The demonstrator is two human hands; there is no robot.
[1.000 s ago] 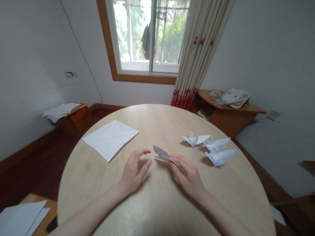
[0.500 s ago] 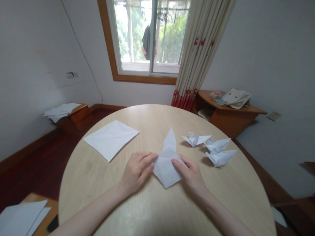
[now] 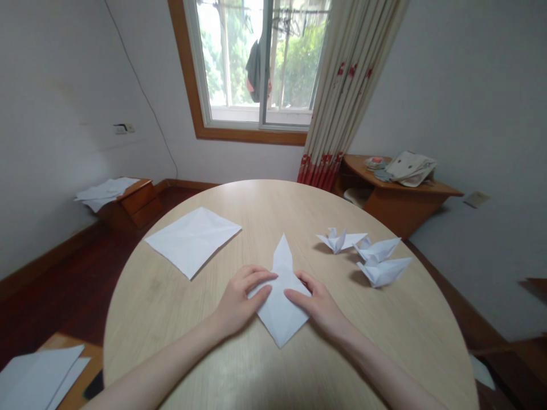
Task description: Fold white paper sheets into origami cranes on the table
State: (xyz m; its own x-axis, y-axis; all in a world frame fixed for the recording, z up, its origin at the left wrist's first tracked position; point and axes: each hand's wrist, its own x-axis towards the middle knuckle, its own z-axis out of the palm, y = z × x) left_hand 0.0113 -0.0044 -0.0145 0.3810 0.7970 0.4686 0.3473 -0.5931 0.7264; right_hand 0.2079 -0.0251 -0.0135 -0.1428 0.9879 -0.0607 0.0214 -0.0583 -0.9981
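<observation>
The left hand (image 3: 241, 299) rests with thumb and index fingertips slightly apart on the upper face of the folded paper (image 3: 280, 316), its remaining fingers close together; whether it pinches the left edge cannot be told. The right hand (image 3: 322, 304) lays its thumb on the same face, fingers at the right edge, any grip beneath being hidden, with the paper's narrow point extending beyond both sets of fingertips. A flat sheet (image 3: 194, 242) lies beyond the left fingers, and three paper birds (image 3: 384, 273) stand beyond and right of the right fingers.

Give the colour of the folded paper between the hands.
The folded paper is white, shown in the head view.
</observation>
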